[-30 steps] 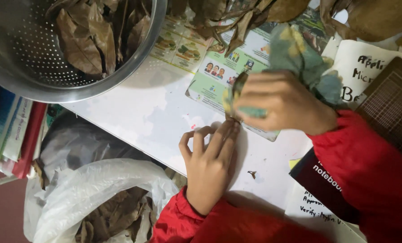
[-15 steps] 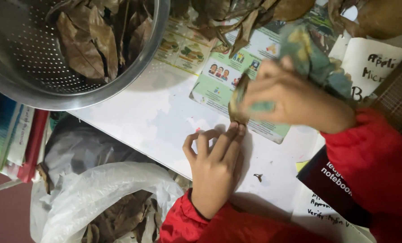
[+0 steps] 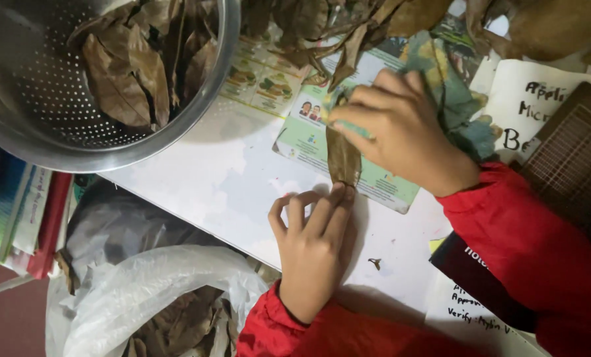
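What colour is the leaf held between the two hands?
Dull brown, dried-looking: the leaf shows best in the head view, against the pale green card.

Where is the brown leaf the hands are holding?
In the head view, the brown leaf lies mid-table on a green card, pinned between the right hand above and the left hand below, right of the metal colander.
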